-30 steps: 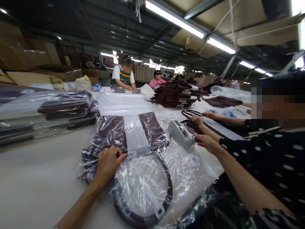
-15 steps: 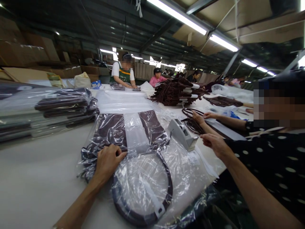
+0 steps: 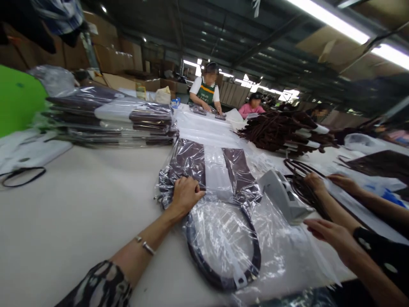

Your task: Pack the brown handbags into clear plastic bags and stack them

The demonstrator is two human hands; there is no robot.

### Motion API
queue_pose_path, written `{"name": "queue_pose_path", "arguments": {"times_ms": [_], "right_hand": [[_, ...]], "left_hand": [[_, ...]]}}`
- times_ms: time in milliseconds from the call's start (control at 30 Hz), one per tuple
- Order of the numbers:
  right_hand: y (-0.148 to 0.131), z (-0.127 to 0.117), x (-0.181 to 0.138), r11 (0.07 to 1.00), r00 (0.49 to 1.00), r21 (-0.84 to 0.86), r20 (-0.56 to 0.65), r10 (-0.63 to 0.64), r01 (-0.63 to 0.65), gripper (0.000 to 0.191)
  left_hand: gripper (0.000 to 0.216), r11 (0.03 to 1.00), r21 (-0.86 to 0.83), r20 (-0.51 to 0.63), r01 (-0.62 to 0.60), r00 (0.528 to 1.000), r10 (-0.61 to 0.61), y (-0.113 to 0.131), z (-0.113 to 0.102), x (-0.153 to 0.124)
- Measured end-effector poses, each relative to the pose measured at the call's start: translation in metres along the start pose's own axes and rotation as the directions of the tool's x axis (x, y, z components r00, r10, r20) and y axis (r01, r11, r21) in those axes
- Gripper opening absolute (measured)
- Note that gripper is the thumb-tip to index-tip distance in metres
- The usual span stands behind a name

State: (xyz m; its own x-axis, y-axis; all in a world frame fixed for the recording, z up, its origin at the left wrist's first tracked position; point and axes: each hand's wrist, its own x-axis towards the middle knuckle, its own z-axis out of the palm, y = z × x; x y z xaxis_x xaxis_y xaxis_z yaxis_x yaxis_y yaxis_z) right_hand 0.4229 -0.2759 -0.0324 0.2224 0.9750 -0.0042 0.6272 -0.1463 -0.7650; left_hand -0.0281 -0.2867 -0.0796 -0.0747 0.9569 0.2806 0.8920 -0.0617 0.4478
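A white table (image 3: 79, 213) spreads beneath the left fingers (image 3: 193, 185). Far beyond them stand brown boxes (image 3: 113, 55) to the left and a dull partition (image 3: 231, 94) slightly right; high to their right, tubes (image 3: 332, 19) glow under a dark roof (image 3: 198, 30).

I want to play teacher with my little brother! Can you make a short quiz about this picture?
1. Pick one: which is closest to the right hand?
A) green apron
B) tape dispenser
C) pile of wrapped bundles

2. True or false: the left hand rests on a brown bundle in clear plastic.

3. Fill in: around the arm of the left hand is a silver ____.

Key: 1. B; 2. true; 3. bracelet
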Motion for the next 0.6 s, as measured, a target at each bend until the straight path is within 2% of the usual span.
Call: {"name": "queue_pose_path", "arguments": {"times_ms": [33,100,200,267,367,433,500,600], "right_hand": [[-0.019,0.013,-0.006,1.0,0.996,0.022,0.093,0.006,-0.008,0.032],[-0.066,0.05,-0.019,0.997,0.968,0.045,0.242,-0.071,0.062,0.037],[-0.132,0.115,-0.033,0.976,0.868,0.139,0.448,-0.212,0.167,0.035],[-0.159,0.157,-0.032,0.969,0.821,0.159,0.515,-0.245,0.19,0.035],[-0.17,0.205,-0.019,0.956,0.795,-0.054,0.57,-0.209,0.29,0.034],[-0.168,0.225,-0.007,0.906,0.799,-0.233,0.578,-0.164,0.354,0.033],[-0.165,0.235,0.004,0.864,0.798,-0.325,0.587,-0.135,0.385,0.032],[-0.168,0.238,0.015,0.823,0.775,-0.388,0.625,-0.096,0.415,0.033]], "left_hand": [[0.017,1.0,-0.004,-0.005,0.003,1.0,-0.003,0.0,0.0,0.0],[0.017,1.0,-0.012,-0.013,0.009,1.0,-0.009,0.0,0.001,-0.001],[0.017,1.0,-0.012,-0.018,0.01,1.0,-0.01,-0.001,0.002,-0.002],[0.018,1.0,-0.013,-0.018,0.007,1.0,-0.007,-0.002,0.003,-0.002],[0.02,1.0,-0.023,-0.021,0.008,1.0,-0.008,-0.003,0.004,-0.002],[0.018,0.999,-0.034,-0.025,0.009,1.0,-0.01,-0.004,0.004,-0.002],[0.016,0.999,-0.045,-0.028,0.013,0.999,-0.014,-0.004,0.005,-0.002],[0.015,0.999,-0.05,-0.041,0.009,0.999,-0.011,-0.006,0.008,-0.002]]}}
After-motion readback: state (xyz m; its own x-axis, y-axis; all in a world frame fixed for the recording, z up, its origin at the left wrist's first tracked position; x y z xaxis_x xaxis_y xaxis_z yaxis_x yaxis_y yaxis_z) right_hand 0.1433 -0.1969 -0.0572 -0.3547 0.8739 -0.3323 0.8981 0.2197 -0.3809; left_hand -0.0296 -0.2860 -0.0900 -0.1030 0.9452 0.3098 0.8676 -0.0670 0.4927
